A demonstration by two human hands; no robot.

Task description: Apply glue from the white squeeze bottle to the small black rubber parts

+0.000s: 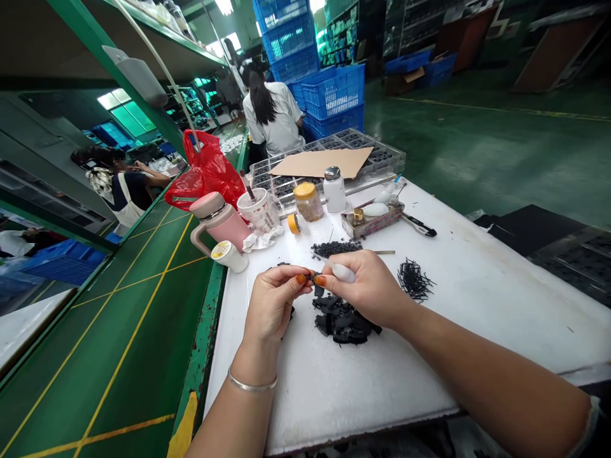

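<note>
Tiny black part (310, 278) is pinched between both sets of fingertips just above the white table (477, 318), so neither hand is really nearer. Left hand (274, 302) closes on it from the left. Right hand (372, 289) meets it from the right while gripping a white tool (342, 273), whose long axis points left and slightly away, with a heap of black pieces (344, 321) right underneath.

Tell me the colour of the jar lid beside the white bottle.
Yellow jar lid, seen in the head view.
</note>
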